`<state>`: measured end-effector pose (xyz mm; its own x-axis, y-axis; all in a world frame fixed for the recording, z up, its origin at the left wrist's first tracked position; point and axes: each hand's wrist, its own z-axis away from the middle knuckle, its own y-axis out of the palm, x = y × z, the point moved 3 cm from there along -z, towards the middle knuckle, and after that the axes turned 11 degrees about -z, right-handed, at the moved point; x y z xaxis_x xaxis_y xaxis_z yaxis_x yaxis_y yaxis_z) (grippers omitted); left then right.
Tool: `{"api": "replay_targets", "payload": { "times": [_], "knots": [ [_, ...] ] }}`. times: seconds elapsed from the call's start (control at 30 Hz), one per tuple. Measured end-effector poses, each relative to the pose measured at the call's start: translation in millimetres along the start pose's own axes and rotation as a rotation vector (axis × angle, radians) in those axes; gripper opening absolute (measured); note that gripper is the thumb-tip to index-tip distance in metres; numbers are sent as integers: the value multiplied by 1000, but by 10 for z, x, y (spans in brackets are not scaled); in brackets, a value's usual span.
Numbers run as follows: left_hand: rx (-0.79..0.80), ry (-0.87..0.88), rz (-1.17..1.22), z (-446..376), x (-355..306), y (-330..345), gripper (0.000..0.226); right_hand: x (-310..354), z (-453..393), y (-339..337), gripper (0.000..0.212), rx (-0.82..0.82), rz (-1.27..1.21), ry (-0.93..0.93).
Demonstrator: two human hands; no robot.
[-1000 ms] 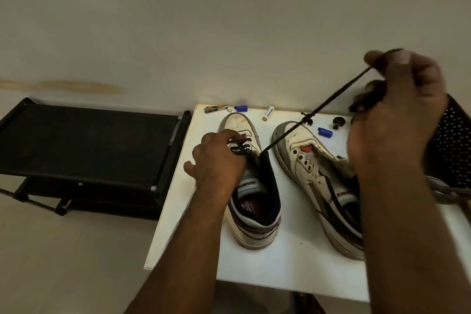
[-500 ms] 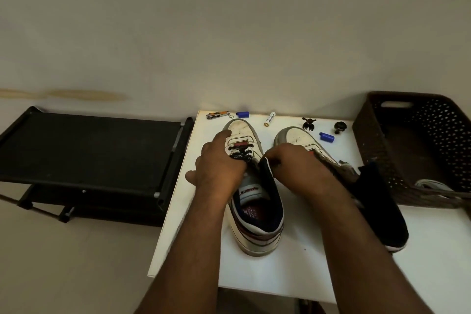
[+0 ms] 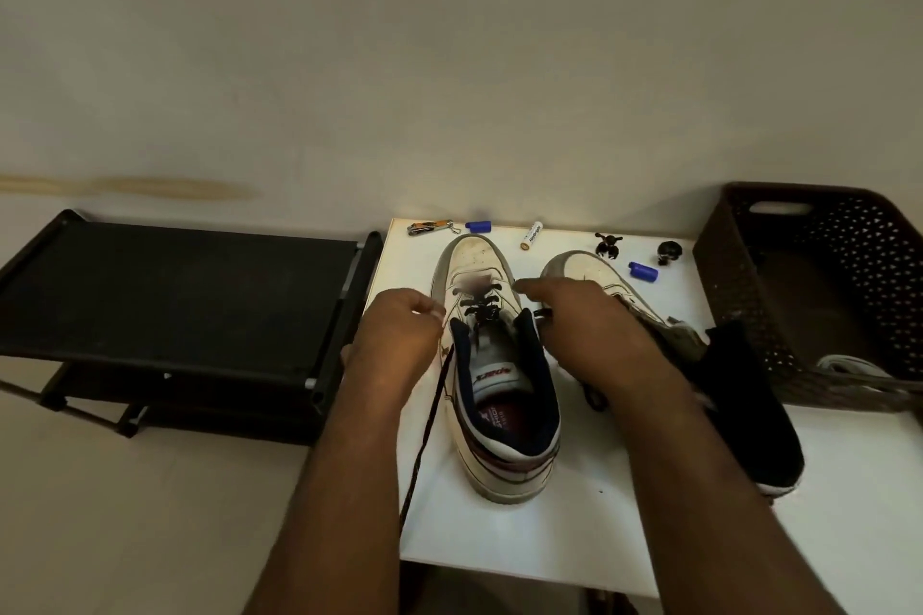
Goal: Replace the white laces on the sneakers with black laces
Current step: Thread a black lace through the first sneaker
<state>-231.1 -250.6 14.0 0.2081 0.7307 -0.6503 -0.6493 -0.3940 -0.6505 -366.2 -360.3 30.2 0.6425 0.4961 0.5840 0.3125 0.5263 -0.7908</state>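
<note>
Left hand (image 3: 399,340) newly pinching black lace (image 3: 429,420).

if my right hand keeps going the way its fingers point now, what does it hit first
Probably the left sneaker. The right hand points leftward across its laced front, fingertips near the black lace crossings. Depth is unclear, so it might pass just above.

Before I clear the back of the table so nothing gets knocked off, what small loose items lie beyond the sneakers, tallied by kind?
Blue caps: 2, one near the nail clipper, one by the right sneaker
Small black pieces: 2
Nail clipper: 1
White battery: 1
Total: 6
</note>
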Motion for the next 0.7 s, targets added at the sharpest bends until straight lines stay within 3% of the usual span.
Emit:
{"api": "replay_targets", "payload": {
  "times": [0.13, 0.3, 0.47, 0.53, 0.63, 0.7],
  "knots": [
    [155, 43, -129, 67, 16, 18, 17, -20, -63, 25, 35, -7, 92, -1],
    [120, 98, -240, 34, -22, 80, 11, -84, -56, -22, 22, -81, 129, 53],
    [28, 83, -307, -63, 23, 72, 12, -256, -81, -109, 22, -182, 18, 193],
    [-62, 120, -274, -59, 3, 82, 11, -249, -83, -155, 20, -170, -105, 131],
    [-189, 188, -191, -20, -46, 46, 6, -197, -16, -287, 37, -137, -360, 52],
    [-240, 201, -113, 28, -102, 5, 25, -167, 44, -331, 47, -86, -517, 93]
  ]
}}
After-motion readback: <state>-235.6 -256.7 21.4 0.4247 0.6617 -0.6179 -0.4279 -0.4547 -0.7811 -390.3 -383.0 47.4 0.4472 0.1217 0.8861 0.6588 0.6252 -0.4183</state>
